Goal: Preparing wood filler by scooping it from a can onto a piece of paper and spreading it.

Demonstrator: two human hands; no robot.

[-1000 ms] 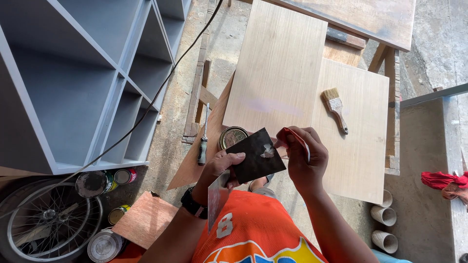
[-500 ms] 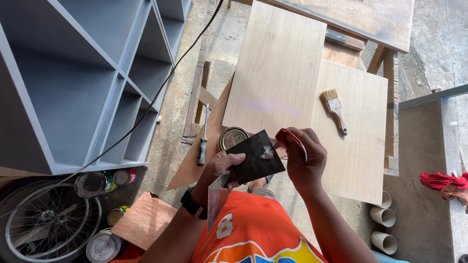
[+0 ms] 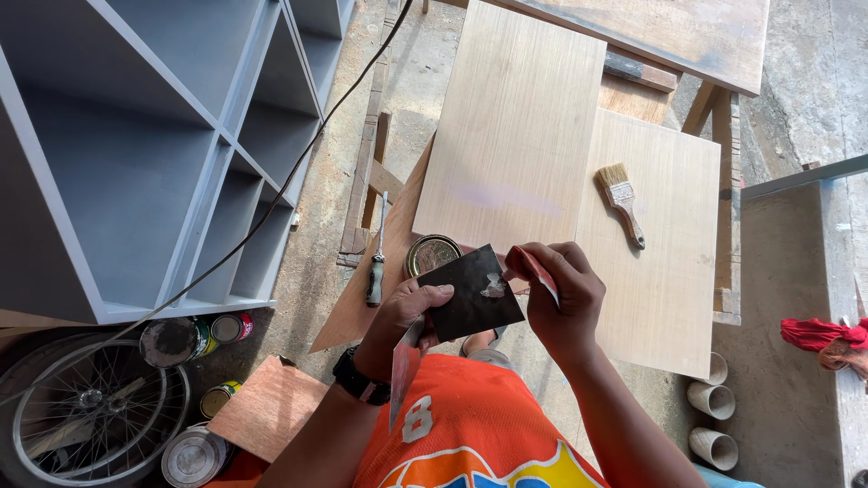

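Our left hand (image 3: 398, 318) pinches a dark square sheet (image 3: 470, 294) smeared with pale filler, above the round open tin (image 3: 431, 254). Our right hand (image 3: 559, 294) closes around a red-handled scraper (image 3: 533, 268). Paint cans (image 3: 194, 336) with coloured labels sit beside the grey shelf unit (image 3: 145, 145).

cans: round, labelled (image 3: 212, 334) | place: floor by wheel (image 3: 81, 407) | colours: green, red, yellow

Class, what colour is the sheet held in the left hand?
Black sheet, a pale smear near its edge; head view.
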